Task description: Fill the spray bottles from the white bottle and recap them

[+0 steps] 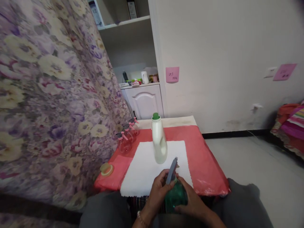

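Observation:
Close to my body, a translucent green spray bottle [175, 198] is held upright at the table's near edge. My right hand [193, 200] wraps round its side. The fingers of my left hand [159, 189] close on the grey spray head [172, 171] at the bottle's neck; how firmly it sits there cannot be made out. Beyond them, a pale detergent jug [158, 139] with an inner handle stands on a white cloth [136, 171]. In the jug's mouth is a green piece [155, 116].
Several clear spray bottles with pink triggers [124, 145] line the left side of the red-covered table [204, 158]. A yellowish round cap [106, 169] lies at the near left corner. A floral curtain [59, 95] hangs on the left, a wall [225, 63] behind.

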Demonstrator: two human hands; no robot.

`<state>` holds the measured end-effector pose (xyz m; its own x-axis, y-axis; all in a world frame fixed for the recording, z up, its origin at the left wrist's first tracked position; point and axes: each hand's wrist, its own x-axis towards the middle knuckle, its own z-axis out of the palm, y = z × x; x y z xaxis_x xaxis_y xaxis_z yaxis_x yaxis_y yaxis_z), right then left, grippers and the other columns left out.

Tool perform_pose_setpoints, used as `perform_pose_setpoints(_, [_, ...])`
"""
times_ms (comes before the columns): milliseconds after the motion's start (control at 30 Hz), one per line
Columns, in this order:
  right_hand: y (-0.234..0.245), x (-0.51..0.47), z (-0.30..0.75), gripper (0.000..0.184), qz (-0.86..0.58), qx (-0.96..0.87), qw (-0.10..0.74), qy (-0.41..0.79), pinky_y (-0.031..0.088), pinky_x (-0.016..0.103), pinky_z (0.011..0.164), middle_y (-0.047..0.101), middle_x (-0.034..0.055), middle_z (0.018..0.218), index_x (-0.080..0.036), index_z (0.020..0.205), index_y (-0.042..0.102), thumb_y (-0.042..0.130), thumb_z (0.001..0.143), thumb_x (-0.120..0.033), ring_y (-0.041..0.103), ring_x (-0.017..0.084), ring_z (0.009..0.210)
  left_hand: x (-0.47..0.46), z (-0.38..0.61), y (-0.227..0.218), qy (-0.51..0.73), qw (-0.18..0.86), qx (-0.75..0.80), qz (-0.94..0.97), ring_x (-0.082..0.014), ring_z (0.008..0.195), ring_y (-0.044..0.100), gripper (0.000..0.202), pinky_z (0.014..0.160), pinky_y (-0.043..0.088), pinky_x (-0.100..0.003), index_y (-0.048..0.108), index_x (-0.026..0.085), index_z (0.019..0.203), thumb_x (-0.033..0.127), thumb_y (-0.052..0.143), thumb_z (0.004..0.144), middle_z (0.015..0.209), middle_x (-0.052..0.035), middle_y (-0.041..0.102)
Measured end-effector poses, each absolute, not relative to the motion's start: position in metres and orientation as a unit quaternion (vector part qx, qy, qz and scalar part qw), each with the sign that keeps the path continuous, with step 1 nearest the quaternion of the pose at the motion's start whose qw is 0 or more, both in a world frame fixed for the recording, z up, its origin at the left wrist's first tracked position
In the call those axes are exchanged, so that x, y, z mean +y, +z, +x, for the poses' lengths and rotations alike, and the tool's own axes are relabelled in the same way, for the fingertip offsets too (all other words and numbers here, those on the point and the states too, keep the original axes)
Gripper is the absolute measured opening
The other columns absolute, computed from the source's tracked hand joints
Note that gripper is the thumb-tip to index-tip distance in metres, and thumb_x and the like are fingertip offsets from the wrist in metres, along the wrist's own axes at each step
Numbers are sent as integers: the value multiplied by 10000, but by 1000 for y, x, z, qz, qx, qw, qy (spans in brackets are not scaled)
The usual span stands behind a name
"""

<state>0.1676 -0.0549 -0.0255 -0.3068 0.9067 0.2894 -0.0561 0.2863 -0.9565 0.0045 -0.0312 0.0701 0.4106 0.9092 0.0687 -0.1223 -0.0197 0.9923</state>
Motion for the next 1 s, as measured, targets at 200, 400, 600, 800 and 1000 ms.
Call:
perform_pose_setpoints(200, [-19, -55, 167, 995, -327, -643, 496, 482, 264, 534, 1149, 411, 131, 1503, -256, 1462, 298, 811, 622, -400, 367, 331, 1392, -29, 7, 69, 436, 608, 352, 563, -227, 980, 620, 425, 857, 458, -310, 649, 210, 1071, 338, 788, 689, 980, -40, 696])
perform_pose_setpoints(400, [-25, -56, 166, 1034, -342, -634, 488, 492, 230, 535, 1164, 365, 139, 1535, -243, 1462, 304, 829, 584, -395, 310, 343, 1423, -32, 4, 71, 425, 609, 351, 570, -228, 941, 624, 311, 847, 457, -319, 675, 203, 988, 348, 756, 724, 953, -38, 713])
perform_pose_setpoints(600, [-15, -57, 163, 975, -322, -638, 503, 486, 282, 524, 1141, 422, 124, 1498, -249, 1452, 321, 797, 618, -415, 382, 333, 1380, -32, 16, 64, 488, 562, 383, 548, -193, 828, 590, 304, 746, 451, -271, 635, 198, 827, 317, 826, 623, 810, 0, 670])
perform_pose_setpoints(800, [-16, -55, 163, 992, -319, -631, 512, 488, 307, 511, 1130, 431, 115, 1490, -268, 1456, 318, 812, 610, -420, 393, 349, 1369, -31, 11, 63, 453, 567, 386, 570, -247, 1003, 596, 401, 863, 449, -322, 651, 207, 1026, 342, 789, 673, 1018, -49, 698])
perform_pose_setpoints(1000, [-23, -55, 161, 975, -322, -626, 502, 503, 317, 496, 1116, 441, 105, 1481, -291, 1444, 322, 815, 608, -384, 399, 342, 1365, -32, 7, 57, 459, 567, 379, 570, -231, 945, 601, 274, 848, 447, -322, 657, 208, 957, 299, 746, 713, 937, -27, 696])
